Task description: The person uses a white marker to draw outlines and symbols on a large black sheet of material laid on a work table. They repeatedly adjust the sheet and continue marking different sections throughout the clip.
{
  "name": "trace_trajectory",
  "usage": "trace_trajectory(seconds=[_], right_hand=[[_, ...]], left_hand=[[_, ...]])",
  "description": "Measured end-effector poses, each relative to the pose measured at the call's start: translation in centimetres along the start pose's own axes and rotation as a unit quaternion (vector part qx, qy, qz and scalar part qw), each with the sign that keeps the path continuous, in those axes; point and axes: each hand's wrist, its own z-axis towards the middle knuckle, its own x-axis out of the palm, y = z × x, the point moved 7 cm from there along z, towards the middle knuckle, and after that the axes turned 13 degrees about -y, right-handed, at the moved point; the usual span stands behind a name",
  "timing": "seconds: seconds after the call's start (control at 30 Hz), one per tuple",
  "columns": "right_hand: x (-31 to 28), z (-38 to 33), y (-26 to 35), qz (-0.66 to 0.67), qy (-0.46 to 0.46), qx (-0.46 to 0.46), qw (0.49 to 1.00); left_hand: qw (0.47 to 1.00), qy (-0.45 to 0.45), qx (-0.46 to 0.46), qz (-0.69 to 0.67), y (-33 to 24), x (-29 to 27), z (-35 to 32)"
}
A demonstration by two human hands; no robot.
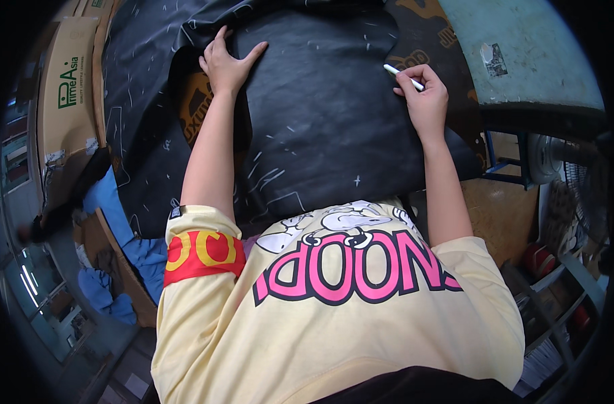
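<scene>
So the big sheet of black leather-like material (pixel 320 128) is lying spread over the worktop (pixel 522 54), covering nearly all of it, and it's scattered with short white chalk ticks and lines. The worktop itself is showing a pale blue-green, scuffed surface only beyond the sheet's far right corner, with a small torn sticker sitting there.

The left hand (pixel 224 64) is lying flat and released on the sheet's far left part, fingers spread, pressing the material down and gripping nothing. The right hand (pixel 425 94) is clenching around a thin white chalk marker (pixel 402 77), resting at the sheet's far right edge, with the marker's tip pointing left over the black surface. Both hands are well apart, with the smooth middle of the sheet lying between them.

Under the sheet's edges, a second dark layer with tan printed shapes (pixel 421 40) is peeking out, both near the left hand and past the right hand.

Left of the sheet, a long brown cardboard box (pixel 68 94) is standing along the worktop's side, and some blue cloth (pixel 125 236) is bunching up below it. Right of the sheet, a grey electric fan (pixel 576 182) is sitting lower down, with shelving and red items (pixel 539 259) near it. The person's pale yellow printed shirt (pixel 334 323) is filling the near side, with a red and yellow armband (pixel 202 254) wrapping the left sleeve.
</scene>
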Motion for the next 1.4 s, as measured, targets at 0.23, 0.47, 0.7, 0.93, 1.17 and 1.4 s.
trace_trajectory(seconds=[0.23, 0.47, 0.7, 0.93, 1.17, 1.4], right_hand=[[1.3, -0.5, 2.4, -0.172, 0.046, -0.099, 0.979], [2.4, -0.9, 1.6, -0.036, 0.088, -0.035, 0.995], [5.7, -2.4, 3.6, -0.151, 0.085, -0.131, 0.976], [5.8, -1.6, 2.0, -0.056, 0.112, -0.030, 0.992], [7.9, -3.3, 1.8, 0.033, 0.105, 0.015, 0.994], [9.6, -6.0, 3.8, -0.058, 0.165, -0.067, 0.982]], left_hand=[[1.000, 0.005, -0.002, -0.002, 0.0, -0.1, 0.0], [1.000, 0.000, 0.003, -0.005, 0.0, 0.0, 0.1], [1.000, 0.001, -0.003, 0.000, 0.0, -0.1, 0.0], [1.000, -0.009, 0.001, 0.005, 0.0, -0.3, -0.1], [1.000, -0.009, 0.003, 0.000, 0.1, -0.3, -0.1], [1.000, -0.007, 0.000, 0.005, 0.1, -0.1, -0.2]])
